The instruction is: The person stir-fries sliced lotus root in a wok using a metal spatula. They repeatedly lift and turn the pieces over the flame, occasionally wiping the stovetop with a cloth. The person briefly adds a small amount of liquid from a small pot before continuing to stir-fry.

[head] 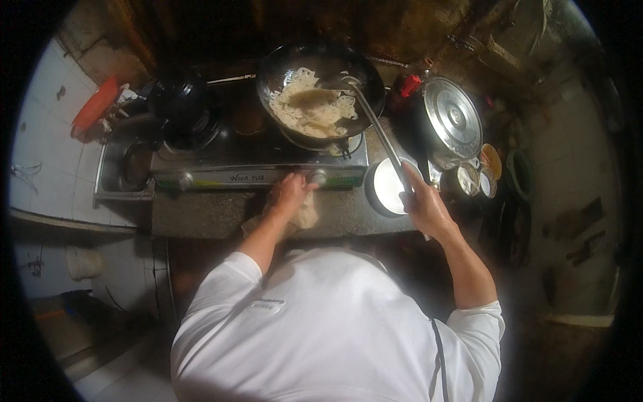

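Note:
A black wok sits on the right burner of a two-burner gas stove. Pale slices with holes, apparently lotus root, lie in it. My right hand grips the long metal handle of a wok spatula or ladle, whose head rests among the slices. At the stove's front panel, my left hand has its thumb against or just beside the right control knob. A beige crumpled cloth or bag lies under that hand; whether the fingers hold it is hidden.
A white bowl stands beside my right hand. Right of the wok is a pot with a metal lid, with small seasoning containers nearby. A dark pot occupies the left burner. Farther left are a red basin and a metal sink.

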Demonstrator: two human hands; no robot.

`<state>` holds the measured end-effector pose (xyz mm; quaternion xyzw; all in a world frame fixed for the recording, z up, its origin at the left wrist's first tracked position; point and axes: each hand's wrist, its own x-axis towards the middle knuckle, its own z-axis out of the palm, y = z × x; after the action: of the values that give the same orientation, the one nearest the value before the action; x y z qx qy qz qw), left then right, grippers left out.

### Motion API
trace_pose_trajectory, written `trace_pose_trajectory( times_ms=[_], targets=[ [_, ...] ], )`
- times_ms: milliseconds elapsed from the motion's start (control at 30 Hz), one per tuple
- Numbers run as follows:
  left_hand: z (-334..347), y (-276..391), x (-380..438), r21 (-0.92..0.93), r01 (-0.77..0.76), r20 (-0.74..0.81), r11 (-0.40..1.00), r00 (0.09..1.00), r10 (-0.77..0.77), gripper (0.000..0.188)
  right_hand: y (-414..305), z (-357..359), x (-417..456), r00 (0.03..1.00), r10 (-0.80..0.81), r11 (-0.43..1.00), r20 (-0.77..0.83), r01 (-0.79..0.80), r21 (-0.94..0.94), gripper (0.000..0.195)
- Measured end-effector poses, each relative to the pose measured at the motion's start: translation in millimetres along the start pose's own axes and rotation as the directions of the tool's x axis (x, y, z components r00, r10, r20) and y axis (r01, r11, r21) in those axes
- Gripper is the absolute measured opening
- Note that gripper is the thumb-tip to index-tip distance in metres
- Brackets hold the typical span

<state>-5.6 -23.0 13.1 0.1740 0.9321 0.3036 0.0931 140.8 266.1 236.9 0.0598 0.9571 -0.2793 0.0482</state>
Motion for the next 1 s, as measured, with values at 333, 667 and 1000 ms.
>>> trace_pose_trajectory(
  times_ms=[333,667,1000],
  targets=[
    [4.9,-33.0,-61.8,-0.130,-0.057,-0.139,0.990,0.989,0.039,0.039,-23.5,-51.3,-35.6,0.984,0.029,0.992,0.174,-0.049,0.113,0.064],
    [34.9,-68.7,-77.2,0.071,-0.226,-0.248,0.971,0.939,0.237,0.044,-14.9,25.9,42.6,0.999,-0.006,1.000,0.034,0.005,0.022,0.064],
    [29.7,-64.8,-74.2,0.056,-0.275,-0.246,0.960,0.928,0.280,0.046,-35.2,-34.0,-50.4,0.997,-0.037,0.991,0.061,0.045,-0.123,0.071]
  ],
)
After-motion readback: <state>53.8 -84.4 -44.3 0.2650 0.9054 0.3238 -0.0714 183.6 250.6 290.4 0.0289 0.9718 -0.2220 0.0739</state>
